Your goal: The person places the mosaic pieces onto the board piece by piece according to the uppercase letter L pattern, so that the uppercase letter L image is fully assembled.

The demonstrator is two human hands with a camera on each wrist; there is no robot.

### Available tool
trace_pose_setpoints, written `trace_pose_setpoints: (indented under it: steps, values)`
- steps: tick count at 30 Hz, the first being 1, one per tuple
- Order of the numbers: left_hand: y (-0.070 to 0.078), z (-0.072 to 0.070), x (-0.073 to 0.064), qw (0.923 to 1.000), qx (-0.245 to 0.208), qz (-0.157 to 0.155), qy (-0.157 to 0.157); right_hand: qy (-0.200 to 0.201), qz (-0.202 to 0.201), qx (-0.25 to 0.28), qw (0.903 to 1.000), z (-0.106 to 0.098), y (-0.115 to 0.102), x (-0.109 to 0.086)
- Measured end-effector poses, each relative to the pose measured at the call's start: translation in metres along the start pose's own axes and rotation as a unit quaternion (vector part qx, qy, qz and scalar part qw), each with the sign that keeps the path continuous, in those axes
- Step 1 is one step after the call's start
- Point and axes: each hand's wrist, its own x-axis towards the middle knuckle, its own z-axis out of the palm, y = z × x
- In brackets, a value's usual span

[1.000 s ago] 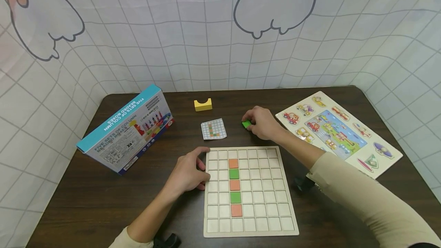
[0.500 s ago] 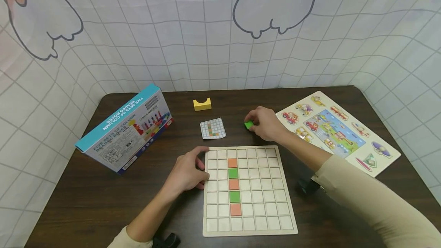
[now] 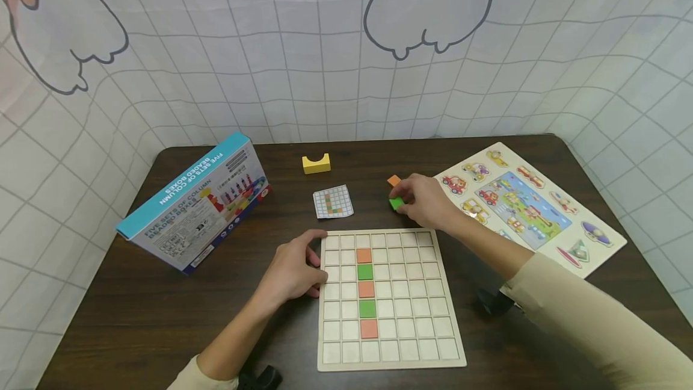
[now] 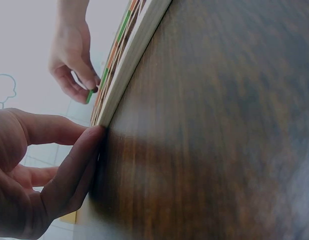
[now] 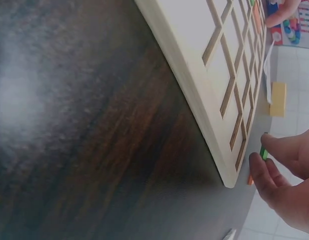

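A wooden grid board (image 3: 403, 294) lies on the dark table, with a column of orange tiles (image 3: 364, 256) and green tiles (image 3: 365, 271) set in it. Along its left edge my left hand (image 3: 292, 269) rests with thumb and fingers spread; in the left wrist view the fingertips touch the board's side. Beyond the far right corner, my right hand (image 3: 430, 200) pinches a green tile (image 3: 396, 203) between thumb and fingers. A loose orange tile (image 3: 394, 180) lies just behind it, partly covered by the fingers. The right wrist view shows the pinched tile edge-on.
A small pattern card (image 3: 332, 202) lies behind the board, with a yellow arched block (image 3: 316, 164) farther back. To the left stands a blue and white box (image 3: 200, 203). A picture puzzle board (image 3: 541, 203) lies at the right, under the right forearm's far side.
My right hand has shifted slightly right and nearer to me with the green tile, uncovering the orange tile behind it. The left hand stays at the board's edge.
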Motion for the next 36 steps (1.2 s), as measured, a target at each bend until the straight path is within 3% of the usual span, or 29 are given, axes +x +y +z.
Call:
trace_pose_setpoints:
  steps: [18,36]
  values:
    - [0.001,0.001,0.001,1.0,0.004,-0.001,0.007,-0.013,-0.007,0.013,0.9998,0.003,-0.009,-0.034]
    - [0.002,0.001,0.0,0.9999,0.009,-0.001,0.009,-0.035,-0.015,0.042,0.9984,0.016,-0.034,-0.077]
